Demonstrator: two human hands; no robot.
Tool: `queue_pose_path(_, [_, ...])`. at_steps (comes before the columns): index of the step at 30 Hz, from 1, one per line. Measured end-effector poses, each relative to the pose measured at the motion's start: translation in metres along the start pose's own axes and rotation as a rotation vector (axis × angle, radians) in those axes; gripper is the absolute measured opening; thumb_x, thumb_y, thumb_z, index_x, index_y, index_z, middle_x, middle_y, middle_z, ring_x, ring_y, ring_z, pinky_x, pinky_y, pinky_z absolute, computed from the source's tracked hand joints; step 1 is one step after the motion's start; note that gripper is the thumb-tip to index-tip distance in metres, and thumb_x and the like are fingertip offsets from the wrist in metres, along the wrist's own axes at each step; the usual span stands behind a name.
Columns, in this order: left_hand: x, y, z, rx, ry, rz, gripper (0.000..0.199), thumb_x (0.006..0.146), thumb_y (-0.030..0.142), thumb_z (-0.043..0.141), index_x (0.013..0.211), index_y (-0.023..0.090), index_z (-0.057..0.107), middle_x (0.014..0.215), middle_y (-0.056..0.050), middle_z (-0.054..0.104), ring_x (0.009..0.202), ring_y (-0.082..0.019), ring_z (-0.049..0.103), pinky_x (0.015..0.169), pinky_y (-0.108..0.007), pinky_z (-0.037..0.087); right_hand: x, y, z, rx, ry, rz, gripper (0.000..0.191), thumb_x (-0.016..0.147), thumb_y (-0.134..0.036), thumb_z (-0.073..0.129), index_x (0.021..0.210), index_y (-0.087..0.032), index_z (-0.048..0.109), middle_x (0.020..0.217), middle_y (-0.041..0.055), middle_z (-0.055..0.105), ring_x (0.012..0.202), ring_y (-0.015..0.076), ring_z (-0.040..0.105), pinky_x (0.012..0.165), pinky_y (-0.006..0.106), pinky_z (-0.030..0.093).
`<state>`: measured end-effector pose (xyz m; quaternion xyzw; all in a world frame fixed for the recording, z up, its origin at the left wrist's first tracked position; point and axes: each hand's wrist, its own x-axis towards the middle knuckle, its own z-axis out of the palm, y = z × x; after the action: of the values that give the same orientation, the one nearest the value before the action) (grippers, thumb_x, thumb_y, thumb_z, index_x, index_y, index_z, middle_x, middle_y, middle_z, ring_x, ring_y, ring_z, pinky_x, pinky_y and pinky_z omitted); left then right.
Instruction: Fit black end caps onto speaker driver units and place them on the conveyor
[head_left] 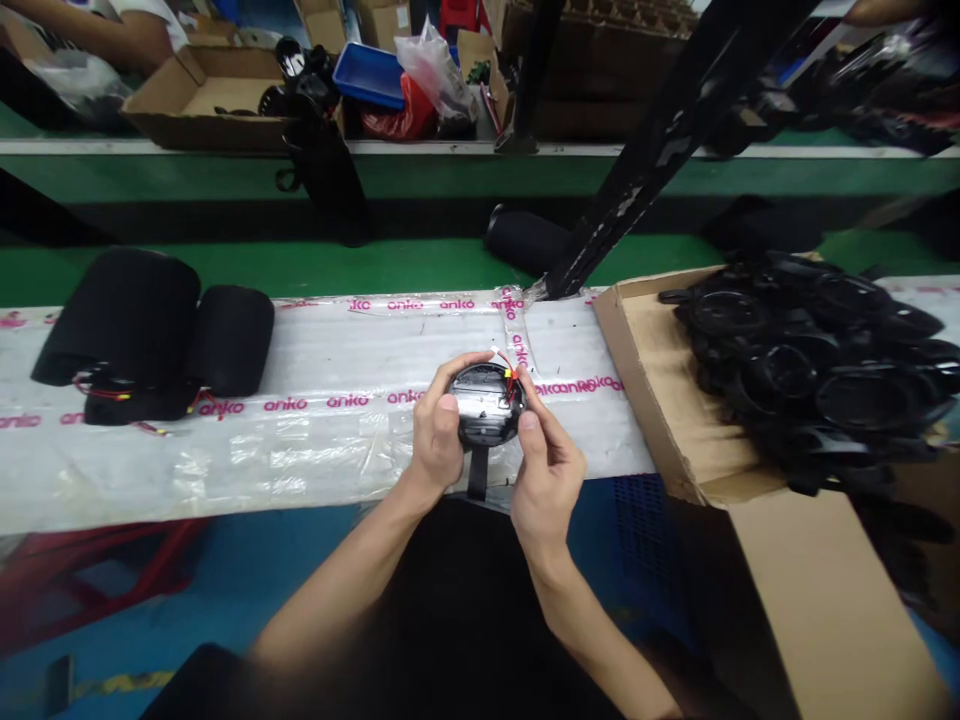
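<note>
Between my two hands is a round, glossy black part (pixel 484 405), its shiny face turned up. My left hand (pixel 441 425) grips its left edge, thumb on top. The right edge is pinched by my right hand (pixel 547 450), near thin red and black wires (pixel 511 378) with yellow and white connectors at the upper right. A black strap (pixel 478 473) hangs below the part, over the table's front edge.
Black fabric-covered cylinders (pixel 135 310) with wires lie at the left of the wrapped table (pixel 337 440). A cardboard box (pixel 645 400) of black plastic parts (pixel 817 350) stands at the right. A black post (pixel 652 160) slants behind the table. Across the green belt (pixel 300 265), a person's arm (pixel 97 35) shows.
</note>
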<state>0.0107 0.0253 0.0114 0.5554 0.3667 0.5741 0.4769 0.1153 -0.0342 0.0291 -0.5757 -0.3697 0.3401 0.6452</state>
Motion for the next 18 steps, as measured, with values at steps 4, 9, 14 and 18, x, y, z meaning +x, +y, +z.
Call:
queue_pose_path(4, [-0.001,0.004,0.000,0.034,-0.012,0.018,0.059,0.110,0.062,0.035,0.131,0.020,0.069,0.130,-0.012,0.075,0.120,-0.029,0.071,0.104,-0.041,0.056,-0.012,0.005,-0.002,0.011,-0.121,-0.042,0.049,0.108,-0.037,0.059,0.156,-0.029,0.061,0.167,0.0067,0.057,0.159,0.0300,0.050,0.133,0.061,0.039])
queue_pose_path(9, [0.000,0.000,-0.003,0.057,-0.005,0.034,0.057,0.110,0.063,0.036,0.129,0.019,0.069,0.125,-0.011,0.075,0.116,-0.028,0.071,0.102,-0.040,0.056,-0.016,0.017,-0.004,-0.046,-0.150,-0.096,0.053,0.112,-0.035,0.047,0.165,-0.033,0.047,0.176,0.0040,0.044,0.166,0.0270,0.037,0.136,0.060,0.033])
queue_pose_path(14, [-0.003,-0.001,-0.004,0.026,-0.032,0.000,0.057,0.109,0.063,0.037,0.132,0.020,0.068,0.130,-0.012,0.074,0.122,-0.029,0.070,0.107,-0.042,0.055,-0.003,0.029,-0.031,-0.124,-0.442,-0.139,0.077,0.105,-0.041,0.063,0.173,-0.033,0.029,0.182,0.0077,0.030,0.169,0.0330,0.029,0.136,0.063,0.030])
queue_pose_path(18, [0.001,-0.001,-0.025,-0.043,-0.191,-0.092,0.061,0.108,0.066,0.041,0.147,0.023,0.063,0.153,-0.013,0.064,0.141,-0.032,0.061,0.123,-0.048,0.046,0.035,0.035,-0.059,-0.137,-0.559,-0.199,0.070,0.103,-0.048,0.063,0.168,-0.029,0.042,0.180,0.0106,0.035,0.168,0.0349,0.030,0.135,0.065,0.029])
